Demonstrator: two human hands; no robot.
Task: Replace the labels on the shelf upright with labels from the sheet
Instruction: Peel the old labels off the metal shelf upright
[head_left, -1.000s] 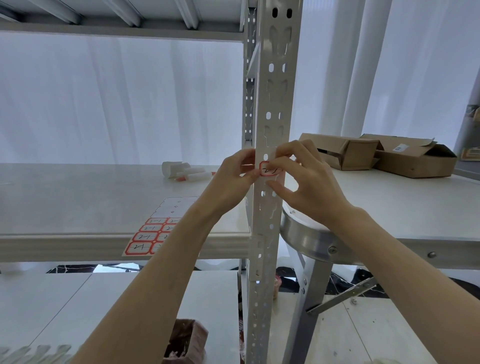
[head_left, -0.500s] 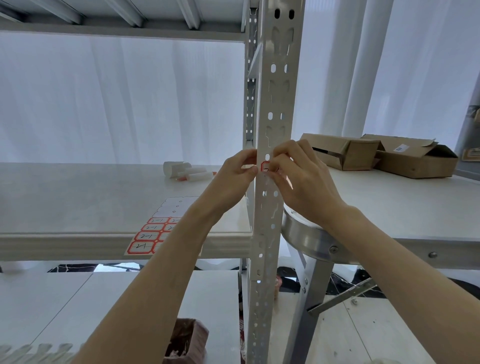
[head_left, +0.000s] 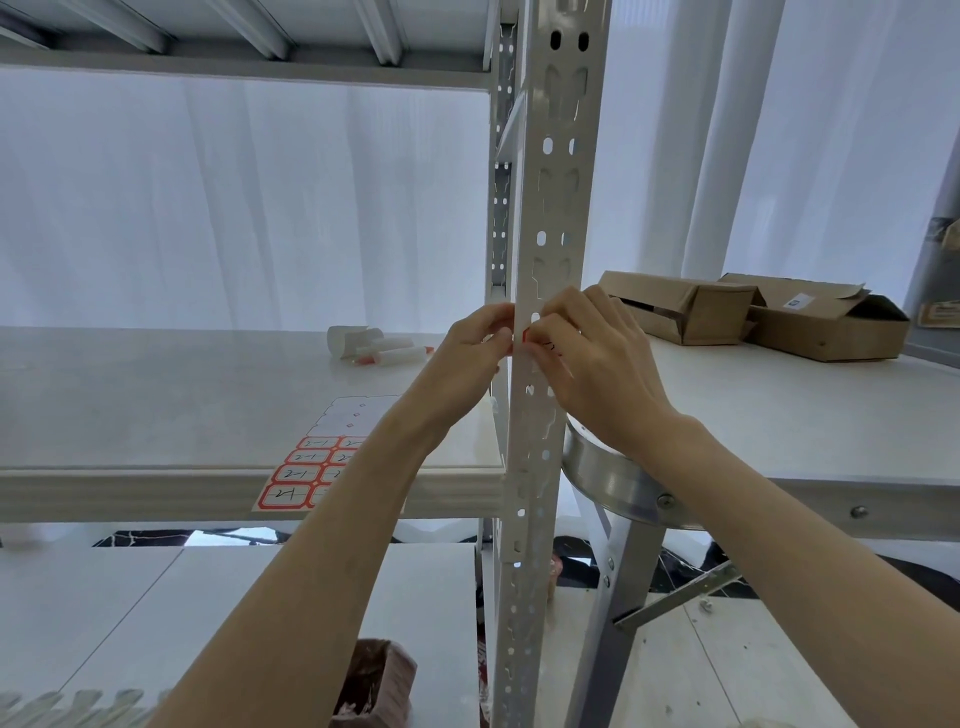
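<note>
Apparently both hands, left hand (head_left: 470, 345) and right hand (head_left: 592, 358), pinch the label (head_left: 531, 340) against the upright (head_left: 550, 208).

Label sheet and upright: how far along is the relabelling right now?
Done: the top rows of the label sheet are peeled bare. In hand: left hand and right hand work a red-bordered label on the shelf upright; peeling or pressing, I cannot tell. Left: several red labels remain on the sheet.
</note>
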